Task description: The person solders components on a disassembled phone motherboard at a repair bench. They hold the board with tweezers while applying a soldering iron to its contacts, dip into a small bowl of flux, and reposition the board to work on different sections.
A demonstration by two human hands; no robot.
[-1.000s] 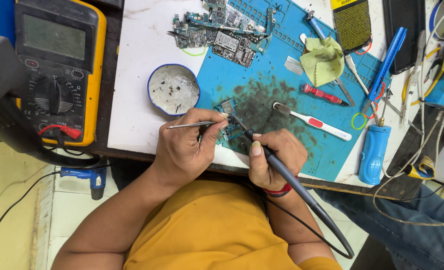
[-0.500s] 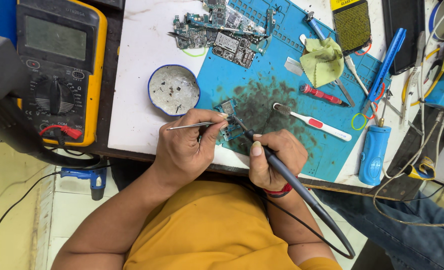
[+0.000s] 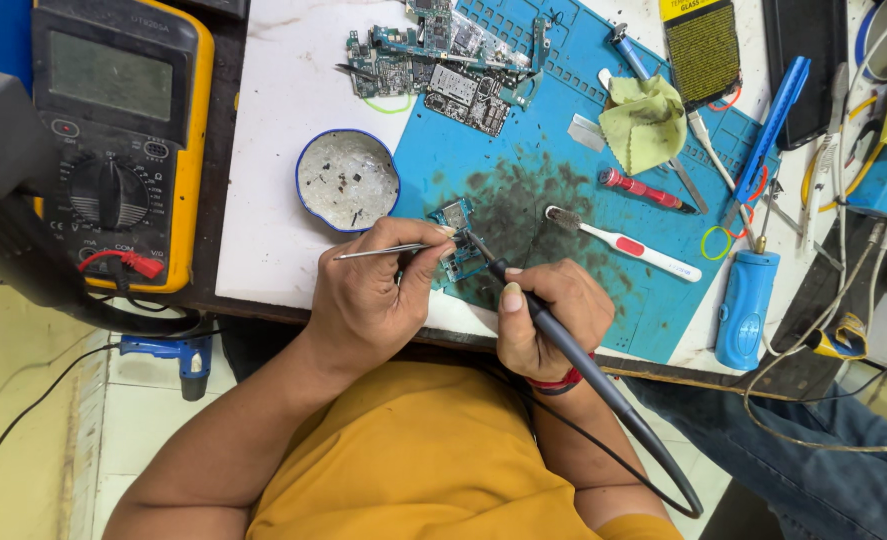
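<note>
My left hand (image 3: 375, 290) pinches thin metal tweezers (image 3: 378, 251) whose tips reach a small circuit board (image 3: 456, 240) lying on the blue work mat (image 3: 563, 200). My right hand (image 3: 548, 315) grips a dark soldering iron (image 3: 543, 320) like a pen, its tip touching the same small board. The iron's black cable runs back over my right forearm. The lower part of the board is hidden behind my left fingers.
A round tin of flux (image 3: 347, 180) sits just above my left hand. Beyond it lie larger phone circuit boards (image 3: 443, 60), a toothbrush (image 3: 623, 243), a red screwdriver (image 3: 648, 190), a yellow cloth (image 3: 648, 120) and a blue tool (image 3: 745, 310). A yellow multimeter (image 3: 118, 140) stands at left.
</note>
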